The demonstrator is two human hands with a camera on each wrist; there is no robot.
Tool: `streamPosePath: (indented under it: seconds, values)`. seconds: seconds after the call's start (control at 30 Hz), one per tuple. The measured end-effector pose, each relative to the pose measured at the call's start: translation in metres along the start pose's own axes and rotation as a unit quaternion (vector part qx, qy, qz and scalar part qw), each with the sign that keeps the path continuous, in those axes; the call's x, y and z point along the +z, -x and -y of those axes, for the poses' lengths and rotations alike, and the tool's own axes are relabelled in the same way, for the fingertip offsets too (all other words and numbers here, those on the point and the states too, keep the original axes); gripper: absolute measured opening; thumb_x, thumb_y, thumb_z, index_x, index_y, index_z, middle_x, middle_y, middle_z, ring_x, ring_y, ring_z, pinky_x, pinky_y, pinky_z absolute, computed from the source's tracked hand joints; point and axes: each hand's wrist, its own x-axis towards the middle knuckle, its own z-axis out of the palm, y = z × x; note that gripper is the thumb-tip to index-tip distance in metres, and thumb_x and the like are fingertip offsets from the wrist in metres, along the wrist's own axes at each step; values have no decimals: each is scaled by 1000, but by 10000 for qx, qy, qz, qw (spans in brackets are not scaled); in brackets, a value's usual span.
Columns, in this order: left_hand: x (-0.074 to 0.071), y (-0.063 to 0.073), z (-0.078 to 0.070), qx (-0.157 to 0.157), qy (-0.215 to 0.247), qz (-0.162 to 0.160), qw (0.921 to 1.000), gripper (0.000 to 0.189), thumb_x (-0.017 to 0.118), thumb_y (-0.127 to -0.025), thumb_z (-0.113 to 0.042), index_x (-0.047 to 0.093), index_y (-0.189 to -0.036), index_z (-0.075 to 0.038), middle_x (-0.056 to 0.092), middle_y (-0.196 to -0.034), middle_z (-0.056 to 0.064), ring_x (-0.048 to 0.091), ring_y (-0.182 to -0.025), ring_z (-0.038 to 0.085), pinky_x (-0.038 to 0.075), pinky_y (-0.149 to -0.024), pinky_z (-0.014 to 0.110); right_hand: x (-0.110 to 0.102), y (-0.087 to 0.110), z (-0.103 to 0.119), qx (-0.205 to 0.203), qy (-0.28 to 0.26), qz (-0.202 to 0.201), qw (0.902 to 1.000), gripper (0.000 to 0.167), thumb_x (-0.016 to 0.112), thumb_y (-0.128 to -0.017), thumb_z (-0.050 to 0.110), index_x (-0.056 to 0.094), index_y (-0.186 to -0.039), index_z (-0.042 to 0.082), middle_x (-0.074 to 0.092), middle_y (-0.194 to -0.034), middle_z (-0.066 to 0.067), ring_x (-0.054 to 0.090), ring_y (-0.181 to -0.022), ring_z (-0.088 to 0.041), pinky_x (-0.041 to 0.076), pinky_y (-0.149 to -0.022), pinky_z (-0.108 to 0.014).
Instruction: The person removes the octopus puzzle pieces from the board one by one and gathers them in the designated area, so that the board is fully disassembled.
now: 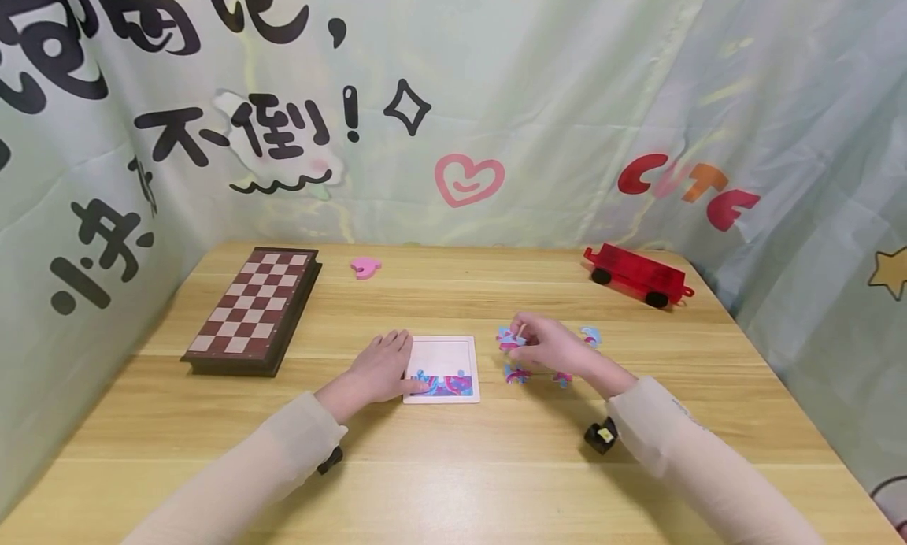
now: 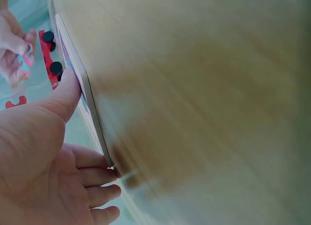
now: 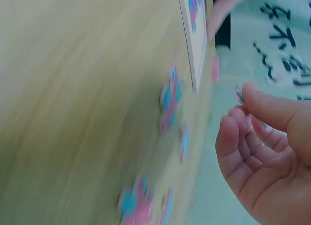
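Two bare hands are busy at a table [image 1: 453,466]. The left hand [image 1: 375,368] is flat and loose, with its fingers out straight. It rests at the left edge of a white puzzle tray [image 1: 441,354], and its thumb lies over the lower left part. The right hand [image 1: 549,346] pinches one small puzzle piece [image 3: 239,95] with its thumb and fingertips, up off the wood.

The tray lies flat in front of the person. Its bottom strip is filled with blue, pink and purple pieces [image 1: 457,386], with little knobs sticking up. The rest of it is bare.

Four loose pieces [image 1: 517,374] lie on the table to the right of the tray, under and around the right hand. They are blue and pink too.

Both arms wear pale sleeves [image 1: 248,458]. Farther off, to the left, is a brown and white checkered board [image 1: 251,305] with thick dark sides. A little pink thing [image 1: 364,267] lies near the back. At the back right stands a red cart [image 1: 638,273] with black wheels. Behind it all hangs a pale cloth [image 1: 567,96] with big black writing, a pink heart [image 1: 469,201] and the word CUTE.
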Motion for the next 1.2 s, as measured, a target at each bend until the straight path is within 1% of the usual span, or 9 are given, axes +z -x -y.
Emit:
streamPosePath:
  seconds: [0.1,0.17,0.27,0.4,0.47,0.57,0.67,0.87,1.2]
  values:
    - [-1,0,0,-1,-5,7,10000,86,57,-85,-52,30,-138,10,26,-145,24,21,-134,35,16,-108,47,-15,15,-13,-34,-90,-178,9998,14,64,-87,16,54,-91,7,51,-61,-4,46,-50,-18,40,-46,-28]
    - [-1,0,-1,-1,-32,13,10000,86,57,-85,-52,30,-138,10,27,-145,24,21,-134,35,16,-108,47,-24,25,-20,126,-159,-223,9995,13,63,-88,19,58,-91,7,50,-61,-4,45,-51,-17,40,-46,-28]
    - [-1,1,-1,-20,-8,11,10000,87,57,-85,-52,30,-138,10,26,-145,24,21,-134,35,16,-108,47,-38,38,-29,358,-297,-26,9989,15,55,-94,15,60,-98,2,48,-61,-6,42,-53,-15,39,-48,-28]
    - [-1,1,0,-39,11,-6,10000,86,58,-85,-51,30,-138,10,26,-145,24,21,-134,36,16,-108,47,-52,54,-41,565,-410,253,9972,20,46,-96,5,53,-110,-8,47,-63,-8,43,-55,-18,43,-50,-31]
    - [0,0,0,-40,-25,-10,10000,86,58,-85,-51,30,-138,10,27,-145,24,21,-134,35,16,-108,47,-57,60,-46,719,-442,265,9961,19,47,-95,4,50,-109,-9,50,-65,-8,47,-57,-19,46,-52,-33]
    - [0,0,0,-40,-45,-13,10000,86,58,-85,-51,30,-138,10,27,-145,24,21,-134,35,16,-108,47,-62,68,-53,970,-416,219,9942,13,51,-93,2,47,-102,-7,51,-67,-8,49,-58,-20,48,-52,-31]
    - [1,-1,0,-47,-85,-4,10000,86,58,-84,-52,30,-138,10,27,-145,23,21,-134,35,16,-108,47,-65,73,-60,1168,-331,240,9923,9,52,-92,1,47,-97,-4,50,-66,-8,49,-57,-20,47,-52,-30]
    - [0,-1,-1,-23,-74,1,10000,86,57,-85,-52,30,-138,10,27,-144,24,21,-134,36,16,-108,47,-66,78,-68,1467,-29,235,9889,6,55,-91,2,52,-96,0,48,-65,-6,48,-56,-20,45,-49,-29]
    - [0,-1,-1,-47,-53,22,10000,86,57,-85,-52,30,-138,10,27,-145,24,21,-134,35,16,-108,47,-66,81,-70,1528,545,145,9866,5,56,-90,1,52,-90,4,48,-65,-5,47,-55,-19,45,-49,-32]
